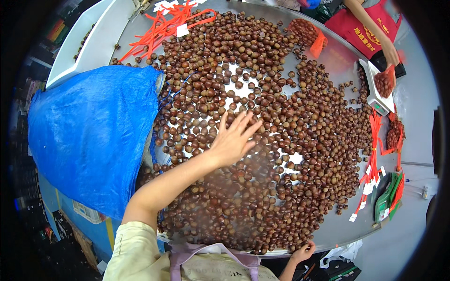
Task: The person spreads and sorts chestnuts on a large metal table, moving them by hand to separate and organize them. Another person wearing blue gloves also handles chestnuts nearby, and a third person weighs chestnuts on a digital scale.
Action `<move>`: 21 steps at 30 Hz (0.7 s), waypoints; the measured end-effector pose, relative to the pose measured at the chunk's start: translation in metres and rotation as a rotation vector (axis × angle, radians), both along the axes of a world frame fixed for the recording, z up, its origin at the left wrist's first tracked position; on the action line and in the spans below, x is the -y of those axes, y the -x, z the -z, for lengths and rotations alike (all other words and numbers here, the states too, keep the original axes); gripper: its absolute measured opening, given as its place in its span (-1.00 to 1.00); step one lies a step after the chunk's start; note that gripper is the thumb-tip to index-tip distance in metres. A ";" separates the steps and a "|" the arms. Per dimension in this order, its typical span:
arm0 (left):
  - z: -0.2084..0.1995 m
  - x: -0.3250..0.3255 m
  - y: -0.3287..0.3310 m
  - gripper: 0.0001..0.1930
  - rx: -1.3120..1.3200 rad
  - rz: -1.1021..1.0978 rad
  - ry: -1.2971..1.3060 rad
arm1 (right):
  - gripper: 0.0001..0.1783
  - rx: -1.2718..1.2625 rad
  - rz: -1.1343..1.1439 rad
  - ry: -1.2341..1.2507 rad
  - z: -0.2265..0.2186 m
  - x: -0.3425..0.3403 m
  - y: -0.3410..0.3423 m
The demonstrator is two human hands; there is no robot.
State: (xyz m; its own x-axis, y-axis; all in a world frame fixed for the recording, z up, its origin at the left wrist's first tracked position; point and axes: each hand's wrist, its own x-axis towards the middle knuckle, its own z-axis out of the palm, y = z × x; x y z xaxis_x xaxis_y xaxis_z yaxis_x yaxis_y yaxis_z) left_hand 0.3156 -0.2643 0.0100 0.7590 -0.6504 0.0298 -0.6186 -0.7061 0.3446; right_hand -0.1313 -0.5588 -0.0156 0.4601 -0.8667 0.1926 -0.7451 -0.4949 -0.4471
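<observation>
A wide layer of brown chestnuts [300, 196] covers most of a metal table [344, 225]. My left hand [232, 140] is over the middle of them, palm down with fingers spread, holding nothing. Bare patches of white tabletop show around it. Low at the table's near edge, my right hand [303, 252] has its fingers curled in; whatever they may hold is too small to make out. Left of my left arm lies a blue woven sack [93, 136], its mouth toward the chestnuts.
A white tub [93, 51] stands at the far left beside red mesh strips [164, 30]. Across the table, another person's hand [390, 55] holds a filled red net bag [385, 83] at a scale [372, 86]. Green nets [388, 201] lie at the right edge.
</observation>
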 end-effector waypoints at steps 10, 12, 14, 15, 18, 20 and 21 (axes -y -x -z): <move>0.005 0.003 0.037 -0.39 -0.014 0.045 0.059 | -0.87 0.034 -0.014 -0.016 0.005 0.005 0.006; 0.007 0.002 0.037 -0.38 -0.022 0.048 0.058 | -0.86 0.038 -0.024 -0.015 0.005 0.006 0.007; 0.005 0.001 0.036 -0.37 -0.019 0.059 0.055 | -0.86 0.013 -0.015 -0.010 0.006 0.007 0.008; 0.004 0.001 0.036 -0.37 -0.018 0.064 0.053 | -0.85 0.000 -0.011 -0.008 0.005 0.007 0.007; -0.004 -0.005 0.027 -0.35 -0.031 0.105 0.120 | -0.84 0.004 -0.011 -0.008 0.004 0.005 0.005; -0.014 -0.012 0.009 -0.32 0.057 0.075 0.188 | -0.92 0.015 -0.015 0.003 0.001 0.001 0.002; -0.019 -0.021 0.000 -0.29 0.093 0.000 0.186 | -0.89 0.006 -0.012 0.001 0.000 0.000 0.002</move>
State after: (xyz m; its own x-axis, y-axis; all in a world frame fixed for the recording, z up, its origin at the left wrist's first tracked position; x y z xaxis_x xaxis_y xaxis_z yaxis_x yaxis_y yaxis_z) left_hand 0.3161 -0.2438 0.0290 0.7473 -0.6272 0.2195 -0.6540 -0.6358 0.4100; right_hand -0.1332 -0.5589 -0.0154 0.4693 -0.8611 0.1958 -0.7366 -0.5040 -0.4510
